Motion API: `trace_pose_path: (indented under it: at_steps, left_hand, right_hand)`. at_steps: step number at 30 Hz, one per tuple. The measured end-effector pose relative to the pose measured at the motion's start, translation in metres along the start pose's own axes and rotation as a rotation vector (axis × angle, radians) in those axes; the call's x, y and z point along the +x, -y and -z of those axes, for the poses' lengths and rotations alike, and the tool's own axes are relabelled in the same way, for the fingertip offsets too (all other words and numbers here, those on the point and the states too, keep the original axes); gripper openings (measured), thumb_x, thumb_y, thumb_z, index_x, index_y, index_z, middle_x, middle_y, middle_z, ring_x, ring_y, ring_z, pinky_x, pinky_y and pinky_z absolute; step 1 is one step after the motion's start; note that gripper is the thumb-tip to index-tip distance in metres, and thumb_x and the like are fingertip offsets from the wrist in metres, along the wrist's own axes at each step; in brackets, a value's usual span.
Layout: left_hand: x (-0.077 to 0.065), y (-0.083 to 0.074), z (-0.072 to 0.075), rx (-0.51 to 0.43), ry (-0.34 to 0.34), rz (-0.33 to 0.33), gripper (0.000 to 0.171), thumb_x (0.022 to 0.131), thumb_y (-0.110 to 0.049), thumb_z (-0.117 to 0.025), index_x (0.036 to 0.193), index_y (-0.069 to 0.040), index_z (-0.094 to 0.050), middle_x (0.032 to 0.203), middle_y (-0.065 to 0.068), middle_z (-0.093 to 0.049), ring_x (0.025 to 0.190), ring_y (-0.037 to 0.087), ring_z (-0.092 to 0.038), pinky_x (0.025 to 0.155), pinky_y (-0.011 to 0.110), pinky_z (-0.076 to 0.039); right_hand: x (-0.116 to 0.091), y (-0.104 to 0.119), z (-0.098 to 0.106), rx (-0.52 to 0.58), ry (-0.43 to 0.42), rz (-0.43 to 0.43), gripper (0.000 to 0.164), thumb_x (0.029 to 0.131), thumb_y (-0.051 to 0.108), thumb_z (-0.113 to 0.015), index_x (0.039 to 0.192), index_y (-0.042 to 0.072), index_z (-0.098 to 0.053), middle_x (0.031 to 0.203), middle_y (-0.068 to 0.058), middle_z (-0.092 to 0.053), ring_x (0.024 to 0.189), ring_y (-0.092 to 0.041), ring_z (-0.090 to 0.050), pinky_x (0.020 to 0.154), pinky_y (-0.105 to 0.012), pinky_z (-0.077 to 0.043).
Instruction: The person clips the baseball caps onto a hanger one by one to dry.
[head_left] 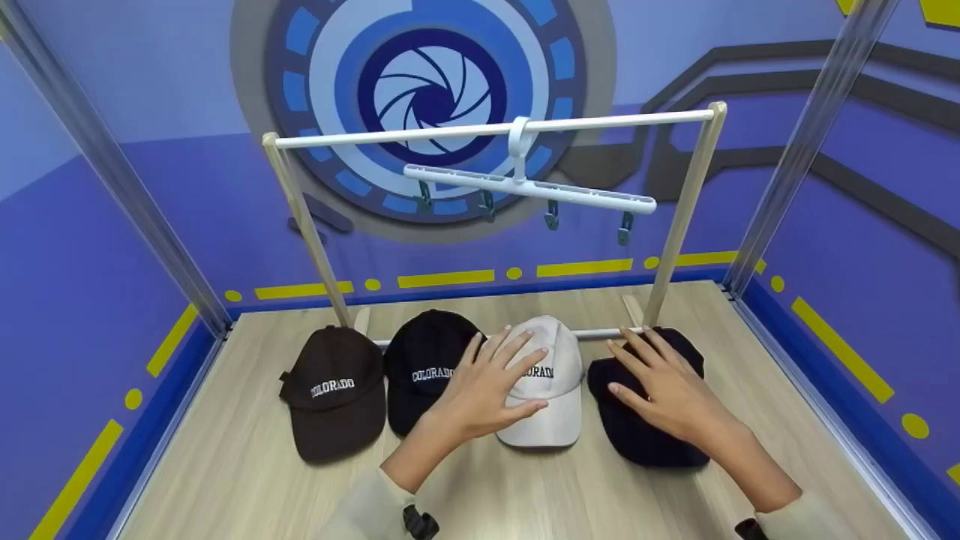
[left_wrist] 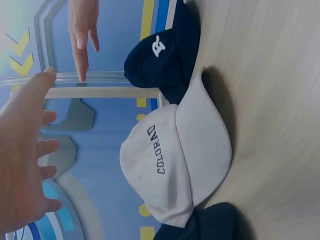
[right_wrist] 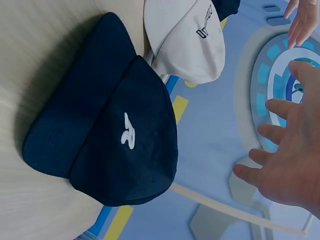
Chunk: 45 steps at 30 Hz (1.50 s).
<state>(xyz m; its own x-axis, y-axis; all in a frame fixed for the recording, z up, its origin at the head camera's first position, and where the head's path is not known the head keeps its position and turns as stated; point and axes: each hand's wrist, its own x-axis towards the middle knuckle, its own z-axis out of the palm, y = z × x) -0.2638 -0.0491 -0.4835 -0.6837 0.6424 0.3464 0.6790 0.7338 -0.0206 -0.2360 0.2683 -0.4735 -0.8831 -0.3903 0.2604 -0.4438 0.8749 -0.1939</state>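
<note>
My left hand (head_left: 480, 390) is held in the air with spread fingers, overlapping the off-white cap (head_left: 551, 424) and the edge of a black cap (head_left: 424, 345) in the head view. Spread in the same way, my right hand (head_left: 667, 390) overlaps the dark navy cap (head_left: 652, 448) at the right. The right wrist view shows a gap between that hand and the navy cap, whose front has a white emblem (right_wrist: 128, 132). At the far left lies a dark brown cap (head_left: 337, 424). The brown, black and off-white caps carry COLORADO lettering. Neither hand holds anything.
Behind the caps stands a rack with wooden posts (head_left: 679, 217) and a white top bar (head_left: 375, 138). From it hangs a white hanger (head_left: 529, 187), tilted, with several dark clips (head_left: 552, 216). Patterned walls and metal corner posts (head_left: 791, 142) enclose the wooden table (head_left: 232, 442).
</note>
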Motion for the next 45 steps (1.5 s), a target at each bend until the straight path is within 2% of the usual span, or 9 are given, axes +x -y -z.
trace_pose_path:
  at_steps: [4, 10, 16, 30, 37, 45]
  left_hand:
    - [0.003, -0.005, -0.002, 0.006, -0.042, -0.029, 0.067, 0.098, -0.069, -0.043, 0.155, -0.033, -0.042, 0.162, 0.001, -0.036, 0.149, 0.029, -0.032, 0.115, 0.060, -0.032]
    - [0.012, -0.013, -0.005, 0.044, -0.099, -0.070, 0.063, 0.098, -0.064, -0.047, 0.152, -0.031, -0.046, 0.157, 0.001, -0.043, 0.145, 0.027, -0.039, 0.113, 0.056, -0.037]
    - [0.018, -0.021, -0.007, -0.005, -0.079, -0.066, 0.060, 0.098, -0.062, -0.048, 0.150, -0.032, -0.048, 0.156, -0.001, -0.045, 0.143, 0.026, -0.041, 0.112, 0.058, -0.037]
    - [0.034, -0.037, -0.012, -0.057, -0.037, -0.072, 0.057, 0.099, -0.059, -0.049, 0.148, -0.029, -0.051, 0.156, -0.003, -0.045, 0.144, 0.027, -0.041, 0.112, 0.057, -0.039]
    - [0.041, -0.043, -0.014, -0.069, -0.028, -0.071, 0.057, 0.100, -0.060, -0.048, 0.148, -0.030, -0.051, 0.155, -0.004, -0.045, 0.145, 0.022, -0.040, 0.113, 0.054, -0.038]
    - [0.046, -0.048, -0.019, -0.098, -0.017, -0.055, 0.057, 0.101, -0.061, -0.044, 0.148, -0.029, -0.051, 0.155, -0.002, -0.046, 0.145, 0.024, -0.040, 0.113, 0.053, -0.038]
  right_hand:
    - [-0.001, -0.003, 0.001, -0.015, 0.007, 0.000, 0.063, 0.101, 0.049, -0.058, 0.154, 0.017, -0.046, 0.161, -0.014, -0.037, 0.150, -0.043, -0.025, 0.113, -0.069, -0.026]
    - [-0.002, -0.007, 0.002, -0.051, -0.029, 0.014, 0.058, 0.099, 0.042, -0.064, 0.148, 0.014, -0.054, 0.155, -0.017, -0.045, 0.144, -0.045, -0.035, 0.110, -0.067, -0.033]
    - [-0.004, -0.011, 0.005, -0.058, -0.036, 0.011, 0.057, 0.099, 0.041, -0.064, 0.147, 0.012, -0.055, 0.152, -0.018, -0.048, 0.142, -0.046, -0.038, 0.109, -0.067, -0.036]
    - [-0.005, -0.021, 0.010, -0.061, -0.037, 0.010, 0.057, 0.099, 0.036, -0.066, 0.146, 0.005, -0.055, 0.151, -0.023, -0.048, 0.139, -0.048, -0.040, 0.112, -0.062, -0.035]
    - [-0.006, -0.027, 0.013, -0.069, -0.027, -0.001, 0.058, 0.099, 0.036, -0.065, 0.147, 0.004, -0.053, 0.152, -0.024, -0.045, 0.140, -0.049, -0.039, 0.109, -0.065, -0.037]
    - [-0.010, -0.032, 0.014, -0.052, -0.010, -0.040, 0.059, 0.099, 0.036, -0.064, 0.147, 0.004, -0.052, 0.153, -0.024, -0.045, 0.140, -0.050, -0.038, 0.108, -0.067, -0.036]
